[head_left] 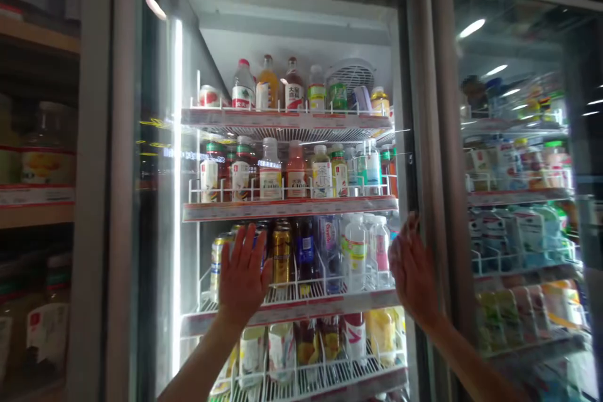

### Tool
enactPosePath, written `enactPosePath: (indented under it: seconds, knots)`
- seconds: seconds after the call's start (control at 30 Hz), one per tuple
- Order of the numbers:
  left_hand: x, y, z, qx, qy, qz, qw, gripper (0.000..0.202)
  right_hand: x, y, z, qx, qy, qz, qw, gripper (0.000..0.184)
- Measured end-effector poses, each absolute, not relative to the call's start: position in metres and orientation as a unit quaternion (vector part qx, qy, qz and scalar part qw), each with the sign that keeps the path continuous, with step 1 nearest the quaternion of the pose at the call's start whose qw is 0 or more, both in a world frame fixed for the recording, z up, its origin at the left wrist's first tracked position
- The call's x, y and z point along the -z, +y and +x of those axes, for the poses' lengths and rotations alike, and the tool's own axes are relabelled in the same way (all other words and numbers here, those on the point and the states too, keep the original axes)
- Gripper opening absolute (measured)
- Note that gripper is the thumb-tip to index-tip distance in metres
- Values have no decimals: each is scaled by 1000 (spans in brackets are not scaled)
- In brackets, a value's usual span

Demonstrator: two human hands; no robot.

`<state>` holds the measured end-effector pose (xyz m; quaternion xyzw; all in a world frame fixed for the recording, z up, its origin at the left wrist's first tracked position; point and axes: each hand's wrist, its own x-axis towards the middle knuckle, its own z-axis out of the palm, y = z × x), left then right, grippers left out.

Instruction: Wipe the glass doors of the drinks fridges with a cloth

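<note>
A lit drinks fridge with a glass door (155, 201) stands in front of me. Its white wire shelves (287, 207) carry several bottles and cans. My left hand (242, 276) is spread flat, palm forward, in front of the cans (281, 254) on the third shelf, apparently pressed on the glass. My right hand (413, 270) is open too, fingers up, at the door's right edge beside the grey frame post (426, 138). Neither hand holds anything.
A second glass-door fridge (518, 201) with cartons and bottles stands to the right, its glass showing ceiling light reflections. Dim wooden shelves (38, 201) with jars and bottles are on the left.
</note>
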<state>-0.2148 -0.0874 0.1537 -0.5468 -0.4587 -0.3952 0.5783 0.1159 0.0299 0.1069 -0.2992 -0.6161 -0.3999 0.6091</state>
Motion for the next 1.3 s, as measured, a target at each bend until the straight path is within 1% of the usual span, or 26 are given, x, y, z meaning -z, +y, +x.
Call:
enactPosePath:
  seconds: [0.07,0.1,0.13,0.17,0.27,0.33,0.4,0.5,0.53,0.57,0.67,0.7,0.73,0.77,0.87,0.9,0.93,1.03,1.07,1.1,1.13,1.23,1.27,1.3]
  knots:
    - [-153,-87,-215,394,-455,-546,582,66,-64,24,120,424,-631,-293,581,60]
    - [-153,-87,-215,394,-454,-546,583,66,-53,24,123,433,-636,-289,570,61]
    - [-153,-87,-215,394,-453,-546,584,66,-53,25,125,434,-637,-290,567,61]
    - [-153,-87,-215,395,-452,-545,585,67,-63,27,127,431,-631,-293,574,60]
    - [-154,-88,-215,399,-446,-543,589,66,-125,33,116,405,-581,-313,633,58]
    - [-155,-89,-214,398,-445,-547,588,66,-153,30,93,402,-573,-308,644,58]
    - [-155,-90,-214,397,-444,-550,585,66,-153,18,65,407,-630,-268,604,59]
    - [-154,-90,-215,400,-446,-551,581,66,-134,3,40,418,-748,-162,490,58]
    - [-154,-90,-216,400,-446,-551,581,66,-132,2,39,419,-761,-146,474,58]
    - [-154,-89,-216,398,-449,-552,579,66,-136,3,41,417,-751,-154,488,57]
    - [-153,-88,-217,396,-454,-551,577,65,-158,10,48,383,-617,-268,633,58]
    - [-153,-88,-217,397,-454,-551,577,64,-162,9,47,370,-585,-291,661,59]
    - [-153,-88,-217,398,-454,-550,577,64,-162,7,43,364,-587,-290,662,59]
    - [-153,-88,-216,401,-452,-550,576,64,-158,3,38,368,-622,-266,638,59]
    - [-154,-89,-215,406,-446,-551,577,63,-136,-7,30,391,-747,-159,513,61]
    - [-154,-89,-214,406,-446,-550,578,63,-133,-6,33,398,-749,-152,507,61]
    - [-155,-90,-214,404,-447,-549,579,63,-132,-3,39,402,-727,-168,531,61]
    - [-154,-89,-213,402,-451,-546,581,65,-144,10,52,381,-577,-272,669,60]
    - [-154,-89,-212,401,-453,-545,580,65,-147,12,51,369,-545,-293,694,59]
    - [-154,-89,-212,401,-454,-544,581,65,-148,11,46,360,-541,-297,700,59]
    - [-154,-89,-212,400,-455,-543,581,65,-146,8,38,355,-568,-285,686,59]
    - [-154,-89,-213,398,-456,-542,582,65,-137,-6,15,363,-693,-192,592,60]
    - [-154,-89,-213,397,-456,-541,584,65,-136,-7,13,368,-712,-175,572,59]
    - [-154,-89,-213,395,-456,-540,587,65,-138,-7,15,370,-710,-178,572,59]
